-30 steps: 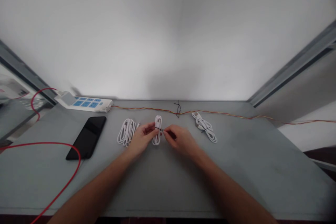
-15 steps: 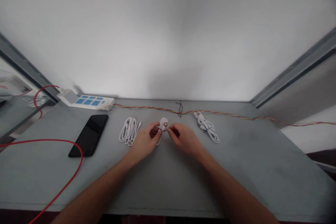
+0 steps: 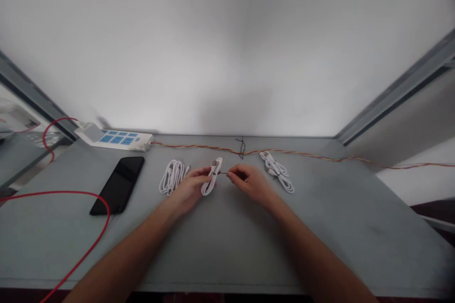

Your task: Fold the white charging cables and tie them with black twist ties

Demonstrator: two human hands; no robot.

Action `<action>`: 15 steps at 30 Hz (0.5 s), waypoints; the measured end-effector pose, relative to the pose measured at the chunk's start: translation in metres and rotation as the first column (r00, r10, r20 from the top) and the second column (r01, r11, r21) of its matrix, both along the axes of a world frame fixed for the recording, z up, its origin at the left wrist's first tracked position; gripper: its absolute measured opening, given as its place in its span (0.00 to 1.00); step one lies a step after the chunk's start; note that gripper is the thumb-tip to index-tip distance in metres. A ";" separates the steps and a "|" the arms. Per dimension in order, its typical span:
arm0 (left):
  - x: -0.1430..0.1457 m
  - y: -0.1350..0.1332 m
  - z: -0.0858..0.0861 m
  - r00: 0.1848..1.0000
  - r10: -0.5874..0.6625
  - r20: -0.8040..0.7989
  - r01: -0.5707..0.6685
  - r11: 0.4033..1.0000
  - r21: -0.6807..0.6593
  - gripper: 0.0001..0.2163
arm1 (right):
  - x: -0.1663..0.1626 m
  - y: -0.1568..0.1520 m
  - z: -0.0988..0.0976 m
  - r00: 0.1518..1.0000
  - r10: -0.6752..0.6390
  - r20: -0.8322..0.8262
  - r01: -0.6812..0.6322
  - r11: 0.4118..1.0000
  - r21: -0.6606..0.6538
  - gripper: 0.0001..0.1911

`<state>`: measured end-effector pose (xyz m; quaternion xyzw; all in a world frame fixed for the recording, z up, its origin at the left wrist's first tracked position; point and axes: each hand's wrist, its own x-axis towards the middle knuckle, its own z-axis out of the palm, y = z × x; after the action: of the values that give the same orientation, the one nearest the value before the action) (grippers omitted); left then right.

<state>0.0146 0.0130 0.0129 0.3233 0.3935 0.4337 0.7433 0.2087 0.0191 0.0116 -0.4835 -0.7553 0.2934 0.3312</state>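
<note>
My left hand [image 3: 194, 186] grips a coiled white USB cable [image 3: 211, 183], its metal plug near the top of the bundle. A thin black twist tie [image 3: 223, 173] goes around the middle of that bundle and stretches to the right. Its free end is pinched between the thumb and index finger of my right hand [image 3: 248, 182]. To the left, beside my left hand, lies a loose-looking white cable coil [image 3: 172, 177], with no tie visible on it. On the right rests another white cable bundle [image 3: 277, 172], bound with a black tie.
A black phone [image 3: 119, 184] lies on the grey table [image 3: 227, 246] at left. Behind it sits a white power strip [image 3: 122, 139] with a plugged-in adapter [image 3: 90, 131]. A red cable [image 3: 105, 220] loops across the left. Twisted wires [image 3: 302, 153] run along the back wall.
The held bundle has turned in my left hand and now shows lengthwise. The tie's end is drawn out further right of the bundle. The whole view has shifted slightly.
</note>
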 end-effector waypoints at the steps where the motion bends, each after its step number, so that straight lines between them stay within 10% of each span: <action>1: -0.001 -0.001 0.001 0.999 -0.010 0.046 0.011 1.000 -0.018 0.12 | -0.001 -0.001 0.001 1.000 0.000 0.008 0.000 1.000 0.008 0.09; 7: -0.001 -0.004 0.006 0.973 0.034 0.230 -0.016 0.997 -0.079 0.10 | -0.002 -0.003 0.003 1.000 -0.008 0.000 0.008 1.000 0.016 0.07; 15: 0.005 0.002 -0.003 0.957 0.269 -0.104 -0.245 0.949 0.197 0.15 | 0.001 -0.003 0.006 0.998 -0.068 0.007 0.067 0.996 0.066 0.06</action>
<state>0.0201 0.0146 0.0103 0.3634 0.4385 0.5393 0.6203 0.2098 0.0165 0.0171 -0.4988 -0.7493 0.2548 0.3533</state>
